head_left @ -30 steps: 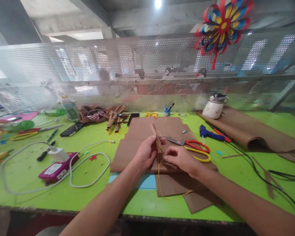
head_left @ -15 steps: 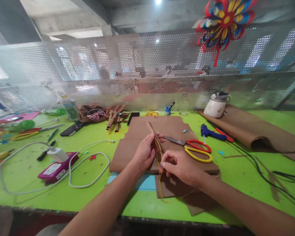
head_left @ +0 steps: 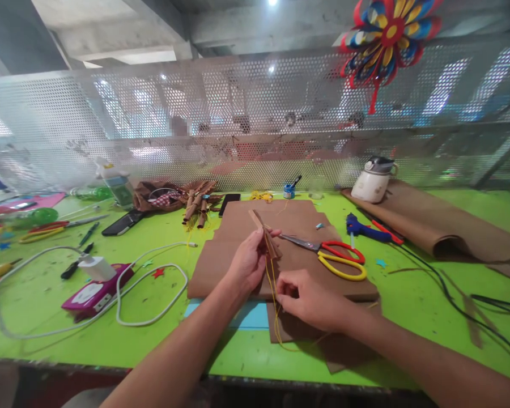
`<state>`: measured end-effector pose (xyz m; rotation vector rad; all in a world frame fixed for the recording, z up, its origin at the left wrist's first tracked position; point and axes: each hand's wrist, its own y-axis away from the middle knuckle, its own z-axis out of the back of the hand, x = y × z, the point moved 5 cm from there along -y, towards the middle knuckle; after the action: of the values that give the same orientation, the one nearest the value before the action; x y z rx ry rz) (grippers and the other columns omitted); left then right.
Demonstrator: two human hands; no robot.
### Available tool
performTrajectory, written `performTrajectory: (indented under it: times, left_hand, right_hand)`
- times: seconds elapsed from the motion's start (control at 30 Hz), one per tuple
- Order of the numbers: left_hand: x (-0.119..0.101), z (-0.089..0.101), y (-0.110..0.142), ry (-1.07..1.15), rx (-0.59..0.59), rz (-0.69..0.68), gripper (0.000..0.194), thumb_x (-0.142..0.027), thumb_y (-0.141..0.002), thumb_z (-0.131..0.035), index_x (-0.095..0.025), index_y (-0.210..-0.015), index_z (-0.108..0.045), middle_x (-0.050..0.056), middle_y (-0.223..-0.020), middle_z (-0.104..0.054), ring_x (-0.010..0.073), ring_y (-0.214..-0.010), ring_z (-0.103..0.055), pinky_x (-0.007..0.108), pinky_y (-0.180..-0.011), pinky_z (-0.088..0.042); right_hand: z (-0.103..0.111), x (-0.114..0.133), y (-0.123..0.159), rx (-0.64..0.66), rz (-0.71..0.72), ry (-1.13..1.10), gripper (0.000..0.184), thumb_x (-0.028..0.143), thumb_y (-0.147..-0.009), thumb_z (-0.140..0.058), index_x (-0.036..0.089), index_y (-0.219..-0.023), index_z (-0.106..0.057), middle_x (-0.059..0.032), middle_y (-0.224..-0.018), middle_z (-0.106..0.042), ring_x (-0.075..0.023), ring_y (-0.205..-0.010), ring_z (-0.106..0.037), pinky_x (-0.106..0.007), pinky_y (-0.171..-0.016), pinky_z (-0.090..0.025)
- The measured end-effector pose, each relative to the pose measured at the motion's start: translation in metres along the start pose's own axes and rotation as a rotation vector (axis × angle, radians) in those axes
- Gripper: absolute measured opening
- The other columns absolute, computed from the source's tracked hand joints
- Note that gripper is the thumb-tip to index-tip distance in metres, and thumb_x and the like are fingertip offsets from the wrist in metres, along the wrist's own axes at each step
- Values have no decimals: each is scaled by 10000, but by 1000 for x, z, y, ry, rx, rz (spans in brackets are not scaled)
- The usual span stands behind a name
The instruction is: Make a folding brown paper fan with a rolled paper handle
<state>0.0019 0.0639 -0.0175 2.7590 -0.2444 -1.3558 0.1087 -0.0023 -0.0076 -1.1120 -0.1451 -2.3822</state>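
My left hand [head_left: 251, 259] is closed around a narrow folded strip of brown paper [head_left: 271, 245], whose upper end pokes out above my fingers. Yellow string [head_left: 272, 277] hangs from the strip and loops down toward the table's front. Lower and to the right, my right hand [head_left: 300, 294] pinches that string between thumb and fingertips. Beneath both hands lie stacked sheets of brown paper [head_left: 221, 266], with a light blue sheet [head_left: 250, 315] showing under them. Scissors with red and yellow handles [head_left: 340, 260] rest on the stack beside my right hand, blades pointing left.
A blue glue gun [head_left: 368, 230], a white bottle [head_left: 370, 181] and rolled brown paper [head_left: 442, 226] are at the right. Leftward are a purple power strip [head_left: 97, 292] with a white cable, and a phone [head_left: 123, 222]. Rolled paper pieces [head_left: 195, 207] lie at the back.
My right hand has moved down and toward me along the yellow string, drawing it straighter. The paper strip in my left hand has tilted further left.
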Motion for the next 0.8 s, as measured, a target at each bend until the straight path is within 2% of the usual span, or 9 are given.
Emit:
performTrajectory:
  times: [0.13,0.23,0.33,0.4,0.57,0.7,0.8]
  left_hand:
    - [2,-1,1,21,39,78,162,-261,-877,-484,-132,-898,-580,95,-928,-701,144,-656,-662,222,-507,-500]
    - [5,-2,1,15,53,159,182,-285,-882,-462,-134,-905,-560,113,-988,-693,185,-692,-684,220,-431,-469]
    - [6,-4,3,-8,64,195,218,-281,-894,-434,-114,-927,-570,139,-991,-694,187,-667,-686,195,-378,-415]
    - [6,-6,5,-20,82,214,260,-285,-903,-415,-95,-962,-583,155,-952,-700,186,-647,-684,201,-396,-430]
    - [10,-15,14,-65,162,320,394,-345,-919,-368,-43,-1030,-596,160,-745,-707,214,-601,-677,313,-563,-531]
    - [6,-18,17,-54,200,332,411,-352,-929,-336,-54,-1077,-577,155,-741,-709,220,-596,-675,338,-574,-535]
    - [7,-21,17,-34,256,357,397,-335,-934,-318,-56,-1045,-579,169,-775,-711,218,-605,-678,283,-504,-512]
  right_hand:
    - [4,-1,1,-67,51,198,118,164,-754,-516,180,-650,-568,5,-579,-597,-101,-515,-465,-224,-497,-258]
    - [13,-6,0,-114,7,285,118,165,-739,-525,183,-631,-570,-2,-579,-609,-107,-514,-472,-237,-499,-237]
    - [21,-13,-5,-151,-34,374,114,168,-720,-533,183,-619,-583,-23,-608,-634,-127,-549,-502,-248,-513,-238]
    - [23,-18,-9,-144,-33,401,120,179,-733,-528,181,-644,-609,-43,-652,-658,-143,-582,-533,-252,-528,-251]
    - [18,-25,-13,-59,-12,361,152,200,-778,-520,189,-710,-655,-38,-704,-679,-143,-605,-566,-246,-544,-280]
    - [17,-25,-12,-59,1,389,136,202,-781,-535,194,-734,-663,-32,-693,-673,-144,-596,-561,-246,-541,-280]
    - [22,-27,-14,-117,5,444,149,214,-798,-529,199,-795,-678,-43,-729,-684,-161,-636,-579,-252,-553,-287]
